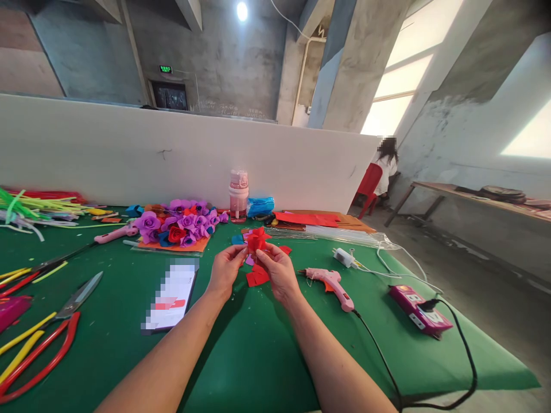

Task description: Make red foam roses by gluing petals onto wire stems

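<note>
The left hand and the right hand both pinch the red paper flower between them, probably so that its petals stay in form. It is bright red, with pointed, uneven petals. It is above the bench; on the right side lies the pink glue gun, perhaps for easy reach.
</note>
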The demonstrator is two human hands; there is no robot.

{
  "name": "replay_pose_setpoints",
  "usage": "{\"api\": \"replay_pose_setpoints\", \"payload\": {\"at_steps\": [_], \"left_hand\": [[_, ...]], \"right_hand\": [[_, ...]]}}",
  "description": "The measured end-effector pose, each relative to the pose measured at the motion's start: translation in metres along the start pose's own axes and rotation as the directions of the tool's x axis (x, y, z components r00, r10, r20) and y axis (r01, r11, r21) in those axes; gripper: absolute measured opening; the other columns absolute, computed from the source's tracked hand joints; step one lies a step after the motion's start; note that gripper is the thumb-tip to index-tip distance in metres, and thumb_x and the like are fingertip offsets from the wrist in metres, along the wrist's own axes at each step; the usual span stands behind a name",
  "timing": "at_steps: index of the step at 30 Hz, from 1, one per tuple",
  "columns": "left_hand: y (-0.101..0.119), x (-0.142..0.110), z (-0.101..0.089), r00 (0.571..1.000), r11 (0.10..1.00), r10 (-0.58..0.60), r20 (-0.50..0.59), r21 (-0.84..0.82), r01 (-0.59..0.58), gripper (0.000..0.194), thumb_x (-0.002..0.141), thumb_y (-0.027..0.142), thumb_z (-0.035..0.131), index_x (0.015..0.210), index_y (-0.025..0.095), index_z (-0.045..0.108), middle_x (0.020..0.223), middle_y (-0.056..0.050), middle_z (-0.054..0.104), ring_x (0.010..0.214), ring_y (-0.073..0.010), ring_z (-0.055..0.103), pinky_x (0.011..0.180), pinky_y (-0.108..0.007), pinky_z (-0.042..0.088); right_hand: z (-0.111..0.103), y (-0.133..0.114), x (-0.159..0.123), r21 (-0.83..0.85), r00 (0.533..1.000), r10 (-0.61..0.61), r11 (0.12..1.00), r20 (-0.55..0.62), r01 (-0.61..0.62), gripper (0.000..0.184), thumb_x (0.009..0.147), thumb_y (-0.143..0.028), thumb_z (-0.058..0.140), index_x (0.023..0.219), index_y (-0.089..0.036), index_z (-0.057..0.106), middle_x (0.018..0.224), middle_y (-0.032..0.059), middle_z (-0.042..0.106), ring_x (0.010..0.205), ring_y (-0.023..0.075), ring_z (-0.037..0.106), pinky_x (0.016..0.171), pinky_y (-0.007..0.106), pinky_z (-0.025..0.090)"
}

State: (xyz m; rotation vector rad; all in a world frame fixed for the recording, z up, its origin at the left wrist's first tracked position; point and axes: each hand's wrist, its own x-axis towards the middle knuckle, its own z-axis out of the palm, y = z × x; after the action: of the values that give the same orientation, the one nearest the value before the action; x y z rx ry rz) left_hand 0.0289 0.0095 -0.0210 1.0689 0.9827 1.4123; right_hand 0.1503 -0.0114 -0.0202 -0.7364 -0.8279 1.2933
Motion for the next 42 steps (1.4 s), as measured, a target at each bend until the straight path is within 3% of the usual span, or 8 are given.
{"api": "replay_pose_setpoints", "payload": {"at_steps": [17, 26, 30, 33, 42], "left_hand": [[0.0058, -0.0022, 0.0024, 0.998, 0.985, -0.050, 0.040, -0.165, 0.056, 0.037, 0.050, 0.036, 0.084, 0.079, 0.015, 0.076, 0.075, -0.005, 0.073, 0.067, -0.0132, 0.058, 0.068, -0.026, 0.043], [0.0034, -0.0008, 0.0008, 0.998, 0.973, -0.024, 0.066, -0.228, 0.039, 0.038, 0.055, 0.031, 0.082, 0.089, 0.017, 0.072, 0.084, -0.004, 0.073, 0.070, -0.0149, 0.062, 0.068, -0.028, 0.045], [0.0046, -0.0017, 0.0011, 0.997, 0.972, -0.036, 0.072, -0.229, 0.052, 0.031, 0.054, 0.031, 0.083, 0.079, 0.017, 0.071, 0.075, -0.001, 0.071, 0.066, -0.0133, 0.060, 0.067, -0.027, 0.045], [0.0035, -0.0007, 0.0007, 0.995, 0.973, -0.063, 0.082, -0.217, 0.080, 0.029, 0.052, 0.033, 0.084, 0.071, 0.015, 0.071, 0.069, -0.001, 0.070, 0.066, -0.0134, 0.060, 0.069, -0.027, 0.044], [0.0040, -0.0003, -0.0007, 0.978, 0.957, -0.091, 0.189, -0.255, 0.138, 0.027, 0.056, 0.031, 0.083, 0.077, 0.015, 0.076, 0.072, -0.004, 0.071, 0.068, -0.0135, 0.060, 0.073, -0.028, 0.046]], "right_hand": [[0.0000, 0.0001, -0.0005, 0.001, 0.997, 0.075, 0.997, 0.015, -0.075, 0.043, 0.056, -0.033, 0.084, 0.092, -0.019, 0.066, 0.075, 0.0014, 0.074, 0.068, 0.0139, 0.068, 0.071, 0.025, 0.051], [0.0007, 0.0020, -0.0007, 0.012, 0.995, 0.099, 0.995, 0.009, -0.099, 0.049, 0.056, -0.030, 0.084, 0.098, -0.019, 0.061, 0.072, 0.0009, 0.074, 0.066, 0.0134, 0.068, 0.067, 0.024, 0.050], [0.0012, 0.0024, -0.0007, 0.026, 0.996, 0.087, 0.996, 0.015, -0.088, 0.053, 0.056, -0.030, 0.084, 0.101, -0.020, 0.059, 0.071, 0.0005, 0.074, 0.065, 0.0126, 0.068, 0.067, 0.023, 0.050], [0.0010, 0.0015, -0.0009, 0.028, 0.996, 0.082, 0.996, 0.020, -0.083, 0.049, 0.056, -0.031, 0.084, 0.097, -0.020, 0.059, 0.070, -0.0001, 0.073, 0.065, 0.0122, 0.068, 0.068, 0.023, 0.050], [0.0010, -0.0007, -0.0018, -0.007, 0.997, 0.072, 0.997, 0.013, -0.072, 0.037, 0.057, -0.033, 0.083, 0.083, -0.019, 0.060, 0.067, -0.0011, 0.072, 0.061, 0.0122, 0.066, 0.063, 0.023, 0.050]]}}
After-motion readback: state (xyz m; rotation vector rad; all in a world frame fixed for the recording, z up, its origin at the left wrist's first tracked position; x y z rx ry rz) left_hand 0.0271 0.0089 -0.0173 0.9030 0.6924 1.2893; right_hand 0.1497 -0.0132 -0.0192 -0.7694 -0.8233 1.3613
